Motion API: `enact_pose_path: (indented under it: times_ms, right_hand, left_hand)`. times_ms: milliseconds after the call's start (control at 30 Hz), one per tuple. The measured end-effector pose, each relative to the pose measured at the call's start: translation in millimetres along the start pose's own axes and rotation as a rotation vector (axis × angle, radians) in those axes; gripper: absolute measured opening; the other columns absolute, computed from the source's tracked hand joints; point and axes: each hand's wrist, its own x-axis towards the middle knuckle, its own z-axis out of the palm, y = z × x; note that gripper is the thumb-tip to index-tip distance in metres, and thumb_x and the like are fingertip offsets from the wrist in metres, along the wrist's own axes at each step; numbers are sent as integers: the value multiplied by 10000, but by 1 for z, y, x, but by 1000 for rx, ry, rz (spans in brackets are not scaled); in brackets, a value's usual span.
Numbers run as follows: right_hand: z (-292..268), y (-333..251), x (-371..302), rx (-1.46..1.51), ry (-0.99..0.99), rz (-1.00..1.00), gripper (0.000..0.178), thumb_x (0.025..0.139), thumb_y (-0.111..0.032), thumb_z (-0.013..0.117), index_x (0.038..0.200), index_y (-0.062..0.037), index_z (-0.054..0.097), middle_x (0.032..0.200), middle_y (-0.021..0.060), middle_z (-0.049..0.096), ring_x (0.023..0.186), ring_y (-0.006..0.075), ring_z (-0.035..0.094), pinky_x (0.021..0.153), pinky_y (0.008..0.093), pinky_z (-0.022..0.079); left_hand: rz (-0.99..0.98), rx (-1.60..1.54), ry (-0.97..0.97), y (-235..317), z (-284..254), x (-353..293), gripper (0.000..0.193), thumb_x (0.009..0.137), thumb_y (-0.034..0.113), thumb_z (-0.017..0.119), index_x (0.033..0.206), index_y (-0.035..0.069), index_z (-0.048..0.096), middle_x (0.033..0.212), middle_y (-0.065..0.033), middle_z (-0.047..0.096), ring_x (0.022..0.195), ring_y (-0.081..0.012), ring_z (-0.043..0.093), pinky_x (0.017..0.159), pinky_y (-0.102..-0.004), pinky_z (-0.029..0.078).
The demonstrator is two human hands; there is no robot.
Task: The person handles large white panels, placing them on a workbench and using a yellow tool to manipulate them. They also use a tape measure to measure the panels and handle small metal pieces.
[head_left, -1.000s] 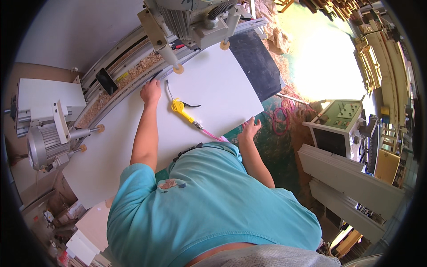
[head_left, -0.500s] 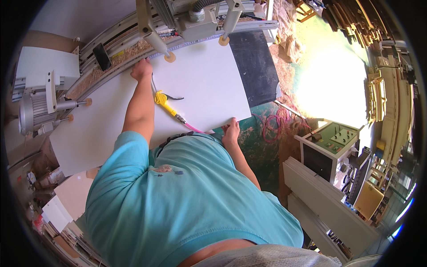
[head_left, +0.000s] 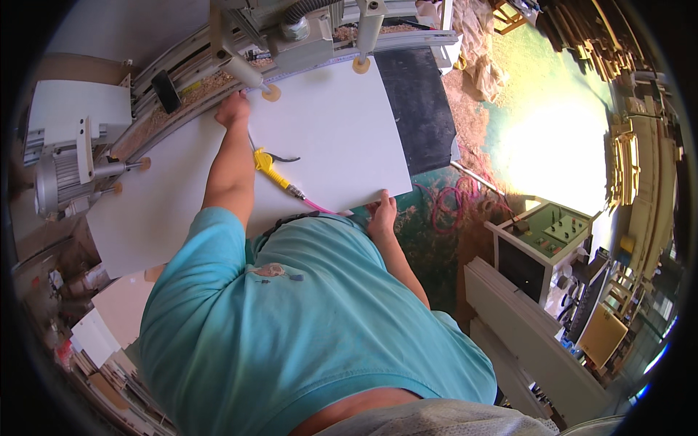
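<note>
A large white panel (head_left: 334, 138) lies flat in front of me, its far edge along the machine's fence. My left hand (head_left: 233, 109) reaches to that far edge with its fingers curled there; the fingertips are partly hidden. At the near right corner, my right hand (head_left: 382, 212) grips the panel's edge, thumb on top and fingers below. A yellow air blow gun (head_left: 269, 167) with a black lever and thin nozzle rests on the panel between my arms. Its pink hose (head_left: 318, 207) runs toward my waist.
Two round tan pads (head_left: 271, 92) on grey arms stand at the panel's far side. A grey motor (head_left: 54, 182) is at the left. A black sheet (head_left: 414, 109) lies right of the panel. Coiled pink hose (head_left: 451, 207) and a control cabinet (head_left: 542, 247) stand beyond my right hand.
The grey arms and the dust hose above the panel appear slightly farther left in the picture. Both hands keep their places on the panel, and the blow gun lies as before.
</note>
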Motion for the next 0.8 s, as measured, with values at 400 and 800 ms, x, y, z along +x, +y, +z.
enact_pose_path:
  times_ms: [400,800]
  right_hand:
    - [11,-121,101,-184,-850,-456,823,977,-598,410,1541,-34,202,1568,253,244,1463,352,245,1217,448,180]
    - [28,-136,111,85,-999,-188,770,1006,-528,382,1540,-13,176,1558,252,275,1479,343,215,1224,433,136]
  left_hand:
    - [-12,-47,16,-2,3,3,438,982,519,441,1175,202,673,1258,-79,638,1206,-285,566,969,-484,416]
    - [-48,-11,-3,-3,-8,-6,411,984,494,446,1166,209,680,1251,-65,649,1183,-268,594,948,-472,431]
